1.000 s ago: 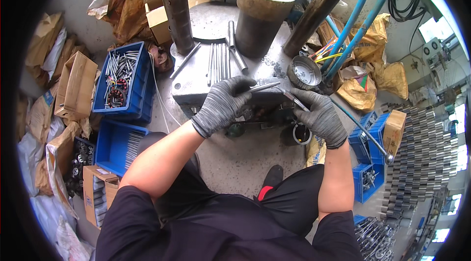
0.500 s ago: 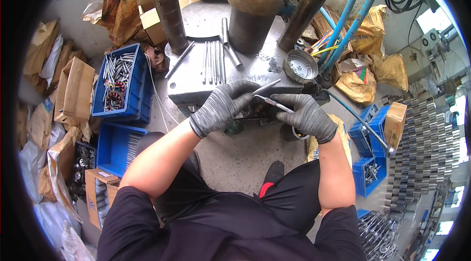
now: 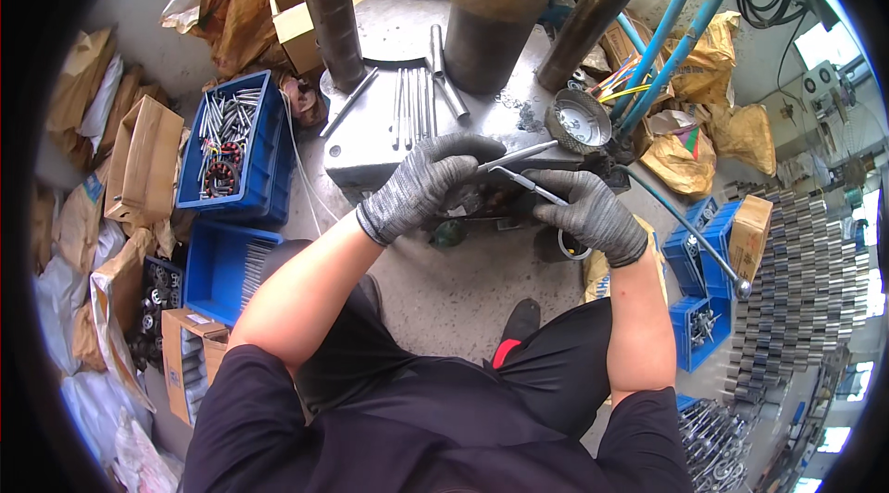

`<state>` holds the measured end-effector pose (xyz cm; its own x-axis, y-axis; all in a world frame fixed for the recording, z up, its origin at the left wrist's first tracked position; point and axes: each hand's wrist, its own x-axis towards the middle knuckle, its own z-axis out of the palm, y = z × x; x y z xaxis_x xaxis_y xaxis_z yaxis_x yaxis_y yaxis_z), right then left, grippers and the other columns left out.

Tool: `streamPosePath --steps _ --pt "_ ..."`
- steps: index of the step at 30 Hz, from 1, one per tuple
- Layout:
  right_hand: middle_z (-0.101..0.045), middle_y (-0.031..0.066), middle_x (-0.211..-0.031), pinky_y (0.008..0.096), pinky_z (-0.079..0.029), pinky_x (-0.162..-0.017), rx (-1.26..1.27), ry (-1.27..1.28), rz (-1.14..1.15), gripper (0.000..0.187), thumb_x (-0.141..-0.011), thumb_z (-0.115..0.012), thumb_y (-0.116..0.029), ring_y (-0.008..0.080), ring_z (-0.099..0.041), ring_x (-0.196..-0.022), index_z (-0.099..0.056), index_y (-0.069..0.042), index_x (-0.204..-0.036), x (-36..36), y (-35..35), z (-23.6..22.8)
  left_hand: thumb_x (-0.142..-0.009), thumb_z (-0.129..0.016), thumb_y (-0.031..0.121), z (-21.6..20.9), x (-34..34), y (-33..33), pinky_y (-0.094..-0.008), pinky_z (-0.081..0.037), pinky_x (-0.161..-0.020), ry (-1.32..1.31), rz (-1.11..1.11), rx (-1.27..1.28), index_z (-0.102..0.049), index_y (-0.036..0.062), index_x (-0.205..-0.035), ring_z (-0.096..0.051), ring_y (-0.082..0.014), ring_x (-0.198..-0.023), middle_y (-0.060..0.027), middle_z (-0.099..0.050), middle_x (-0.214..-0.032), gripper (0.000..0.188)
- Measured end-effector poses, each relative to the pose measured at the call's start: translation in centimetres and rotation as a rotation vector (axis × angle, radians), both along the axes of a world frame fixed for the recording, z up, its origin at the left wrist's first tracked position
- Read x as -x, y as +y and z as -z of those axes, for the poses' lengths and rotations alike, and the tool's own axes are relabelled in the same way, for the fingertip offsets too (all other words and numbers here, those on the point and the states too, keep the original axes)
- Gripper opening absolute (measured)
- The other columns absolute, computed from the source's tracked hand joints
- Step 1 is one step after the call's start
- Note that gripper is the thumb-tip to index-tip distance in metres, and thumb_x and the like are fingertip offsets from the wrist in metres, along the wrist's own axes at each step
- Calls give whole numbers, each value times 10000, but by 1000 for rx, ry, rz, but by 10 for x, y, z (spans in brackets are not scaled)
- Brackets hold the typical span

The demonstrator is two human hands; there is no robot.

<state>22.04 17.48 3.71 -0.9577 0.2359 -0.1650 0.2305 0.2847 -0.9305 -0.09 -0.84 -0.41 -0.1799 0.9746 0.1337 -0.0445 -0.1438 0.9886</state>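
Both my hands wear grey knit gloves and are raised just in front of the metal press table [image 3: 370, 160]. In the fingers of my left hand [image 3: 417, 186] is a slim steel shaft [image 3: 520, 156], its tapered end pointing right and slightly up. My right hand [image 3: 597, 220] pinches a second, thinner steel shaft [image 3: 526, 183], slanting up to the left. Its far end comes close to the first shaft, near my left fingertips; whether they touch I cannot tell. Several similar shafts [image 3: 412, 109] lie side by side on the table beyond my left hand.
A heavy steel cylinder [image 3: 491, 44] stands on the table between two dark columns [image 3: 329, 12]. A round metal dish [image 3: 581, 121] sits at the right edge. Blue crates [image 3: 264, 160] of metal parts are on the left, and blue bins [image 3: 690, 317] and stacked metal pieces [image 3: 796, 299] on the right.
My hands are slightly farther apart. The shaft in my left hand reaches farther to the right, and the one in my right hand shows more of its length. The whole view has shifted a little.
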Motion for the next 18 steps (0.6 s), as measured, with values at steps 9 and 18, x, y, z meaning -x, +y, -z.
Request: streamPosePath --steps 9,18 --pt "-717 18 -1168 296 -534 -931 14 32 -36 516 -864 -715 33 95 -625 -1029 -664 -6 -1375 10 -18 1 -989 -607 250 7 -10 3 -295 -547 -943 -246 -58 6 -621 -32 -1370 -669 -147 -1038 -125 -699 -1233 475" --pt "-714 16 -1165 290 -535 -931 4 19 -7 535 -872 -711 38 89 -622 -1026 -644 -11 -1401 12 -18 -3 -904 -596 135 8 -8 3 -204 -484 -561 -639 13 37 -542 -81 -1414 -462 -49 -484 -193 -729 -1165 556"
